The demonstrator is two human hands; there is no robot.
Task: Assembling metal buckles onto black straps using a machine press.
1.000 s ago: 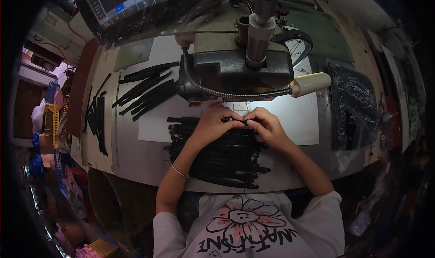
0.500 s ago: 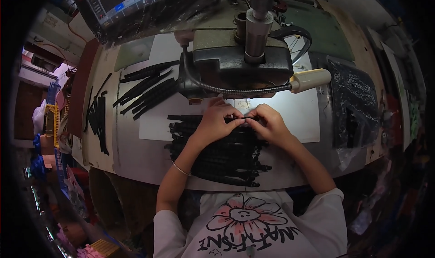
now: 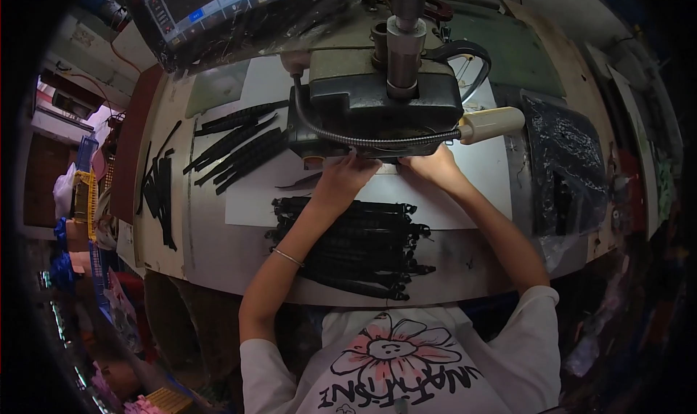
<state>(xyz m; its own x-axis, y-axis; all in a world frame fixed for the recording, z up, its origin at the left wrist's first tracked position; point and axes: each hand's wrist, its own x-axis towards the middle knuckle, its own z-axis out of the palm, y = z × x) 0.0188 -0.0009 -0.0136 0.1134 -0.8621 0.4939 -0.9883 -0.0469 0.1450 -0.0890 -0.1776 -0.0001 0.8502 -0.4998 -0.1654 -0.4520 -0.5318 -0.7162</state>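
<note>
Under the front of the sewing machine head (image 3: 377, 109), both hands hold one black fabric strap (image 3: 308, 181), whose loose tail sticks out left of my left hand. My left hand (image 3: 344, 183) is closed, its fingers pinching the strap close to the lit work plate (image 3: 390, 168). My right hand (image 3: 434, 168) grips the strap from the other side; the machine head partly covers its fingers. The needle area is hidden from view. Just below my hands lies a thick stack of black straps (image 3: 348, 243), side by side across the table's near edge.
More black straps (image 3: 243, 145) lie left of the machine, and another bunch (image 3: 161, 192) sits at the table's far left. A lamp with a cream handle (image 3: 494, 126) reaches right. A plastic bag of dark material (image 3: 566, 167) lies at the right; a screen (image 3: 225, 11) stands behind.
Both hands have moved away from me, from above the strap stack to under the machine head, carrying the strap. My right hand has also slid slightly rightward.
</note>
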